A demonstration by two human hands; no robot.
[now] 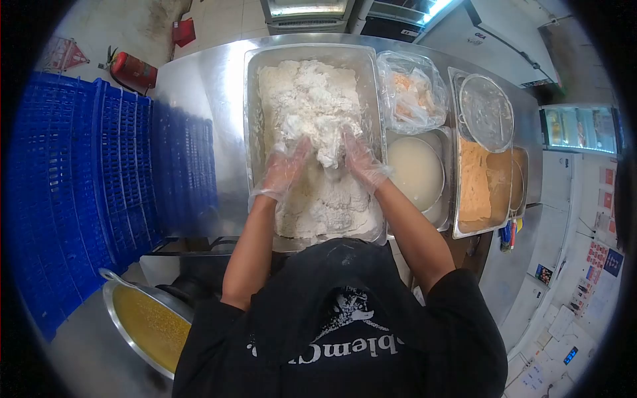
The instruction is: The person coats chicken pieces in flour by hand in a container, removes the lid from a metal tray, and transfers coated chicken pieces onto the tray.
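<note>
Both my hands wear clear plastic gloves and are inside a deep metal tray of white flour. My left hand cups the left side of a clump of flour-coated pieces, its fingers partly covered in flour. Around the right side of the same clump curls my right hand, with flour on its fingertips. One white-coated piece droops between the two hands. What lies under the coating cannot be made out.
Right of the tray are a plastic bag of orange-tinted food, a pot of pale liquid, and a tray of orange powder with a round sieve. Blue crates stand left. A pan of yellow liquid sits lower left.
</note>
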